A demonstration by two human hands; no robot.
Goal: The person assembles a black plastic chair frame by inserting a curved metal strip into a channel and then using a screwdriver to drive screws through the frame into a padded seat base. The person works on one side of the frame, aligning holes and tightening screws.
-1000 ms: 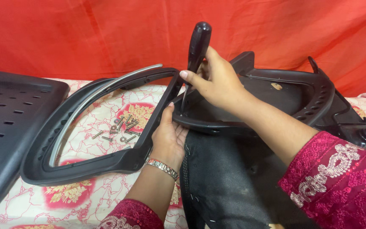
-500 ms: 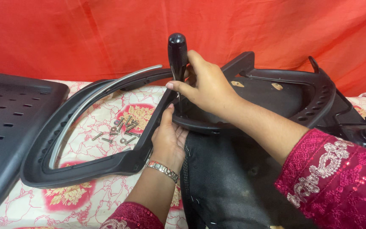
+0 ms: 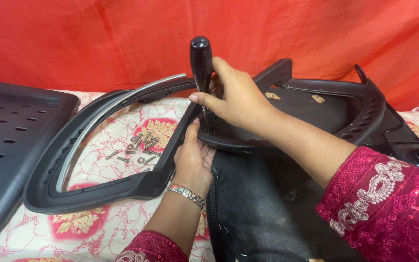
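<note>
My right hand grips a black-handled screwdriver, held upright with its tip down at the joint between a black chair armrest frame and a black chair seat base. My left hand rests just below that joint, fingers pressed against the frame where the two parts meet. A silver bracelet sits on my left wrist. The screwdriver's tip is hidden behind my fingers. Several loose screws lie on the cloth inside the armrest loop.
A perforated black plastic panel lies at the left. A floral white and pink cloth covers the surface. Dark mesh fabric lies in front of the seat base. A red curtain hangs behind.
The screwdriver has swung from a rightward tilt to upright and shifted slightly left, my right hand moving with it. My left hand stays at the joint.
</note>
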